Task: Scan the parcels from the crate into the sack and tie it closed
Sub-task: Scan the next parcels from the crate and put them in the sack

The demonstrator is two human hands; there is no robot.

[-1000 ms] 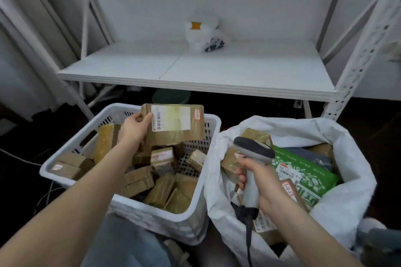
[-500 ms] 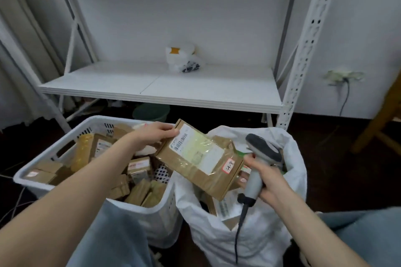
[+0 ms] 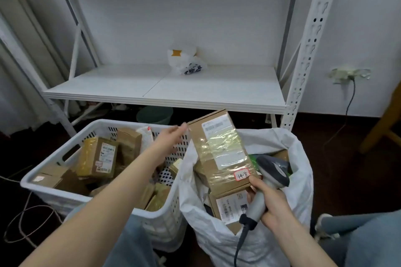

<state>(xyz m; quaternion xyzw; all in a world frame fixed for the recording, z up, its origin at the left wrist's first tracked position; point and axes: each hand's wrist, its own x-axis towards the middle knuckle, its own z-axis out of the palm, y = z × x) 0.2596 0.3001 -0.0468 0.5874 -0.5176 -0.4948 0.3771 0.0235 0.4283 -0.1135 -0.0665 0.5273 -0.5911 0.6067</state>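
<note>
Parcel (image 3: 219, 154) now tipped over the sack (image 3: 227, 245), left hand (image 3: 169, 138) with fingers (image 3: 181, 128) opened

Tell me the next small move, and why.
Probably swing the left hand back to the crate for another of its parcels: its fingers are straight, at most brushing the box, which already leans into the sack, while the right hand grips the scanner.

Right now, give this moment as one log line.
brown cardboard parcel: tilted, lower end in white woven sack | left hand: straight-fingered beside its top corner | right hand: grips grey handheld scanner
</note>
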